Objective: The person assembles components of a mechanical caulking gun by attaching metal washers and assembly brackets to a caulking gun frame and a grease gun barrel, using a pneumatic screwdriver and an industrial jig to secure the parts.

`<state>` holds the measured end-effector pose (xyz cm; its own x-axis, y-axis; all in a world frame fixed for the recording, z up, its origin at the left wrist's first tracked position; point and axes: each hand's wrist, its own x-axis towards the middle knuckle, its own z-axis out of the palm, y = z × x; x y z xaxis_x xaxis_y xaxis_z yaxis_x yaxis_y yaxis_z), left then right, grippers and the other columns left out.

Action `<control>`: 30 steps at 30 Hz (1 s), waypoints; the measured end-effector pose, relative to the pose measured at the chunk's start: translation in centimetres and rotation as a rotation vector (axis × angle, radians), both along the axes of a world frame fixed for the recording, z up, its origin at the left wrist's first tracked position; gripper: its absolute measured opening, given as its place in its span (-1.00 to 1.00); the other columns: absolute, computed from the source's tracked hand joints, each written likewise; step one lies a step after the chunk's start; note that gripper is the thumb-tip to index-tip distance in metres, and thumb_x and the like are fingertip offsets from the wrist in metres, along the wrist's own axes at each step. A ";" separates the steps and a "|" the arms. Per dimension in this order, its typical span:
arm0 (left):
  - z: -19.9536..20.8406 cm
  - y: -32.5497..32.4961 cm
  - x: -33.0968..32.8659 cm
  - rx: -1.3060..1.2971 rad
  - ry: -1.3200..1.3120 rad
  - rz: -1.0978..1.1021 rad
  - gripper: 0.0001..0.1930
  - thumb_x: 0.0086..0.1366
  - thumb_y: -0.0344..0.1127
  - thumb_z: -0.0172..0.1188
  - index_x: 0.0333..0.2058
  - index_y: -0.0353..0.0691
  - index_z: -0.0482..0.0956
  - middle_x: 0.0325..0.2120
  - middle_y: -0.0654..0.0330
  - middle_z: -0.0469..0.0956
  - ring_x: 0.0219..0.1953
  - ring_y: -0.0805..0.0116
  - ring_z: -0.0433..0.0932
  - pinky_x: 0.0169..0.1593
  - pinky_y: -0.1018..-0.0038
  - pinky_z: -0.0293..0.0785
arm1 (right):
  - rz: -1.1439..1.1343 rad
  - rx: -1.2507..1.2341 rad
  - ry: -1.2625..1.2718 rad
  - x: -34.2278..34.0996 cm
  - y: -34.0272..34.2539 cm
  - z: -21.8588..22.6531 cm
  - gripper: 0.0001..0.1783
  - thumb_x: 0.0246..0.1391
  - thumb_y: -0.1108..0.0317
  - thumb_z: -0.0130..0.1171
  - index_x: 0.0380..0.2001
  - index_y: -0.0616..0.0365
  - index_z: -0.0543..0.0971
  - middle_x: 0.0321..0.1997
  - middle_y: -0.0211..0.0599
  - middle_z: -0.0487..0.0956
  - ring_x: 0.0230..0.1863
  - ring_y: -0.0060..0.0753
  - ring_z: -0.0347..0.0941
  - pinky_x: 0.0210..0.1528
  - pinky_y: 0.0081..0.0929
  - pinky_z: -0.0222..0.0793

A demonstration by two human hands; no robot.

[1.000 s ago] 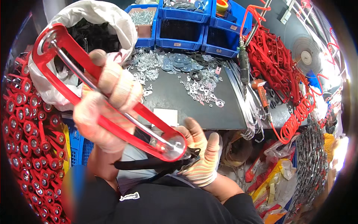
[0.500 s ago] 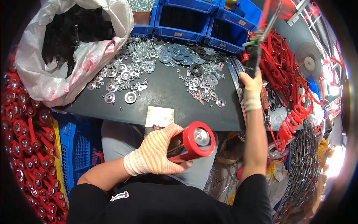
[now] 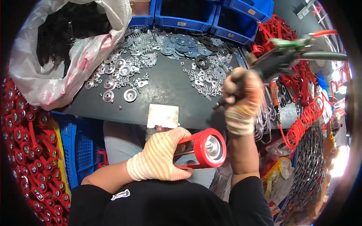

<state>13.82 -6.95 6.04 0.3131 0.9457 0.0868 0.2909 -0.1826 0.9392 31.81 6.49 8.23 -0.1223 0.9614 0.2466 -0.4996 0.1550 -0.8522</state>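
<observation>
My left hand (image 3: 160, 156), in a striped knit glove, is closed around the frame of a red part with a round ring end (image 3: 202, 151). A silver cup-shaped disc (image 3: 214, 147) with a central stud sits inside the ring, which faces right. My right hand (image 3: 247, 96), gloved too, grips a black power tool (image 3: 275, 63) over the right of the bench. Motion blurs the tool; a dark tip points down left, and a red hose and a grey-green cable trail from its far end. Tool and red part are apart.
Small nuts, washers and silver discs (image 3: 130, 95) lie on the dark bench (image 3: 162, 88). Blue bins (image 3: 184, 23) stand behind, with a white sack (image 3: 60, 92) at left. Red parts (image 3: 32, 150) are heaped left; a coiled red hose (image 3: 301, 126) hangs at right.
My right hand has brought the black tool down and nearer, swinging it from upright to nearly level. The red part in my left hand has shifted slightly right and turned a little.
</observation>
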 end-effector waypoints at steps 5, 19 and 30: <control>0.2 -0.1 0.8 0.072 -0.018 0.040 -0.50 -0.21 -0.30 0.40 -0.24 -0.29 0.43 -0.47 0.04 0.54 -0.37 0.10 0.59 -0.26 0.37 0.47 | 0.179 0.223 0.355 -1.5 -6.8 7.8 -0.35 0.10 0.05 0.14 0.12 0.28 0.27 -0.57 -0.54 0.17 -0.72 -0.70 0.04 -0.76 -0.69 0.08; 2.3 -5.4 -4.4 -0.085 0.099 -0.084 -0.30 -0.15 -0.08 0.37 -0.06 -0.38 0.39 -0.34 -0.12 0.55 -0.27 -0.07 0.54 -0.12 0.29 0.45 | -0.005 -0.219 0.239 -0.5 -8.8 10.0 -0.35 0.16 -0.02 0.10 0.13 0.26 0.27 -0.41 -0.47 0.38 -0.71 -0.71 0.11 -0.78 -0.80 -0.02; 4.6 1.1 -26.5 0.547 0.924 0.817 -0.67 0.21 -0.17 0.10 -0.16 -0.28 0.54 -0.22 -0.03 0.55 -0.15 -0.06 0.51 -0.09 0.26 0.44 | -0.964 0.338 -1.570 19.2 8.1 -7.0 -0.13 -0.05 0.42 0.20 0.34 -0.06 0.08 0.28 0.04 0.26 0.19 0.08 0.23 0.24 -0.21 0.08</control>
